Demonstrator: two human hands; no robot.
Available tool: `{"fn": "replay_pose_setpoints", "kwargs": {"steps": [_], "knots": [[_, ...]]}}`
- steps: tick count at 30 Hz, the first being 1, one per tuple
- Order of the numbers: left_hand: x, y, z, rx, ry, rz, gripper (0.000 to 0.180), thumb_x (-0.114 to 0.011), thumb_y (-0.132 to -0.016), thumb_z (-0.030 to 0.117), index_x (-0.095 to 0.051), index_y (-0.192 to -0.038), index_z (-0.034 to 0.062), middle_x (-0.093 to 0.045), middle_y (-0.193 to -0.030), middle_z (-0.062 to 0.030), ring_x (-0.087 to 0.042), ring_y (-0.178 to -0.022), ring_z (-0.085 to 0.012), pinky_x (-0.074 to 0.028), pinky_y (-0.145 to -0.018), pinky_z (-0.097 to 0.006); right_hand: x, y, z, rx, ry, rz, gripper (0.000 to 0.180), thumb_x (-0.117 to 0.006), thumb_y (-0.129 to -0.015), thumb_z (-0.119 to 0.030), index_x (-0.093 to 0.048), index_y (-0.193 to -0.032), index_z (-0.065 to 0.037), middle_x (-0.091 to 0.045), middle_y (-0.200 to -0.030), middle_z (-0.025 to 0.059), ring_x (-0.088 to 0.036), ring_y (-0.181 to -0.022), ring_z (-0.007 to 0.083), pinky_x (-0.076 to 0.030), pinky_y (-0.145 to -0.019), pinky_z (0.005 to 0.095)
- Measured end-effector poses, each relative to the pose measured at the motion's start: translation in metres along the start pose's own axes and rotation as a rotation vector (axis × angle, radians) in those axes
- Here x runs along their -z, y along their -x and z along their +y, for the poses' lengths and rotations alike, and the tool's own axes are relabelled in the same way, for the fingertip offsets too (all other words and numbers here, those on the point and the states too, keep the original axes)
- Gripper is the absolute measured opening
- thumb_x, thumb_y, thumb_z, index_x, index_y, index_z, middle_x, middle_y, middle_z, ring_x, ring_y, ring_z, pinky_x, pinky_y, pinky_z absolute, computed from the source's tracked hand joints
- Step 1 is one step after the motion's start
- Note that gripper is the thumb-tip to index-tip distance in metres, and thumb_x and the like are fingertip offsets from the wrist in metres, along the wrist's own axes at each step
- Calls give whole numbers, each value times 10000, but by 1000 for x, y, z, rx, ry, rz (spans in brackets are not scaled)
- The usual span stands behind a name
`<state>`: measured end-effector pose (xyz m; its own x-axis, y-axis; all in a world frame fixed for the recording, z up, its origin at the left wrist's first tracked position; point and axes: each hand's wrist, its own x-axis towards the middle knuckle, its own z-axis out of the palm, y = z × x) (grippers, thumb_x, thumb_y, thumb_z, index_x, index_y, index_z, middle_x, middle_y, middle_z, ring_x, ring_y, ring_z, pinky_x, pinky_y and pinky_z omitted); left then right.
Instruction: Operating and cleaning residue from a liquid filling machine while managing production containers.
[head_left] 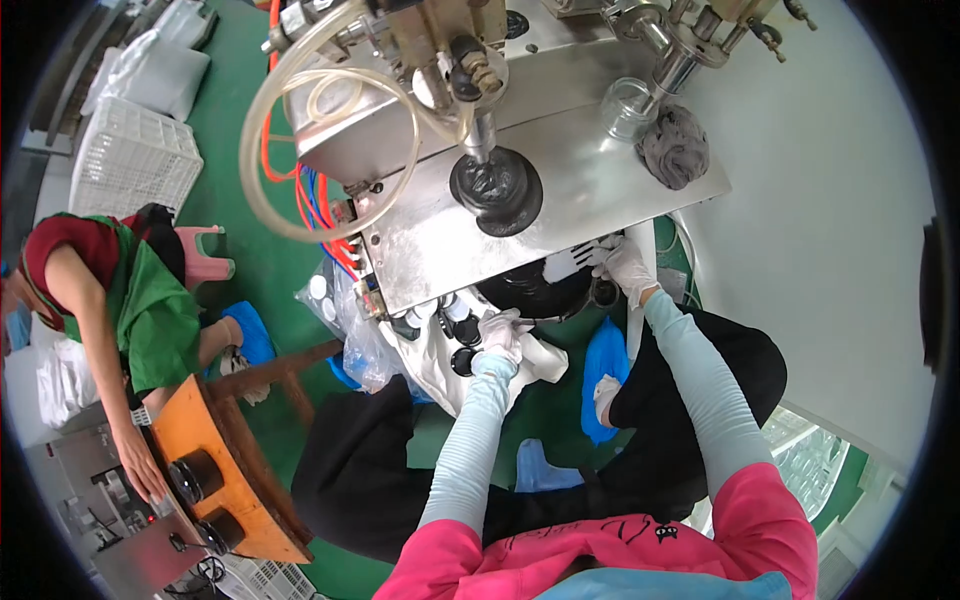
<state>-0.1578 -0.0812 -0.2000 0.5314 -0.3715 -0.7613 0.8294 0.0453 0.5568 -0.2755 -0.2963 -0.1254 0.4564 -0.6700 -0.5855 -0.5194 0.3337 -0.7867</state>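
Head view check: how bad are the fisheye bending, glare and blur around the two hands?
Head view: strong fisheye, black corners, the steel machine table edges bow toward the rim; soft glare on that steel, none on the hands; left hand and right hand, both in white gloves, are fairly sharp under even light; the dark jars beneath sit in shadow, details hard to read.

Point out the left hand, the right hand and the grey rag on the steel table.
left hand [503,333]: head view, back of the white glove.
right hand [627,265]: head view, back of the white glove.
grey rag [676,148]: head view, middle of the crumpled cloth.
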Motion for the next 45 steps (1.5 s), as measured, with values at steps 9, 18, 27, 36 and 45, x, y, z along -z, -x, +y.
{"fn": "replay_pose_setpoints", "kwargs": {"steps": [9, 18, 27, 36, 45], "knots": [[9, 70, 39, -121, 65, -107, 173, -542, -724, -103, -458, -769, 42, -504, -661, -69, -534, -491, -195, -530, -410, -338, -3, 81, -30, 93, -115, -31, 115, -573, -817, -108, -565, -849, 3, -613, -696, 66, -590, -560, 120, -454, -494, 216], [9, 96, 50, -145, 39, -122, 133, -505, -738, -78, -446, -777, 34, -518, -675, -95, -557, -499, -233, -545, -437, -396, 27, 138, -82, 145, 3, -140, 82, -605, -796, -87, -579, -787, -9, -600, -667, 58, -568, -531, 113, -449, -483, 218], [9, 91, 52, -85, 16, -136, 163, -506, -747, -88, -471, -857, 27, -549, -716, -100, -591, -570, -239, -548, -458, -387, 7, 80, -39, 254, 274, 8, 18, -579, -742, -16, -584, -726, -13, -599, -630, 84, -582, -502, 151, -460, -463, 281], [-6, 96, 50, -102, 65, -136, 184, -512, -713, -120, -513, -773, 54, -520, -657, -26, -537, -499, -148, -513, -437, -290, 15, 77, -29, 329, 527, 151, 230, -673, -720, -151, -596, -870, 6, -618, -726, 175, -623, -662, 283, -485, -605, 383], [0, 83, 46, -116, 8, -108, 158, -526, -725, -104, -514, -789, 40, -542, -671, -57, -556, -511, -166, -535, -434, -312, 39, 128, -106, 455, 851, 187, 189, -672, -695, -211, -597, -733, -42, -597, -696, 173, -592, -715, 340, -458, -654, 414]]}}
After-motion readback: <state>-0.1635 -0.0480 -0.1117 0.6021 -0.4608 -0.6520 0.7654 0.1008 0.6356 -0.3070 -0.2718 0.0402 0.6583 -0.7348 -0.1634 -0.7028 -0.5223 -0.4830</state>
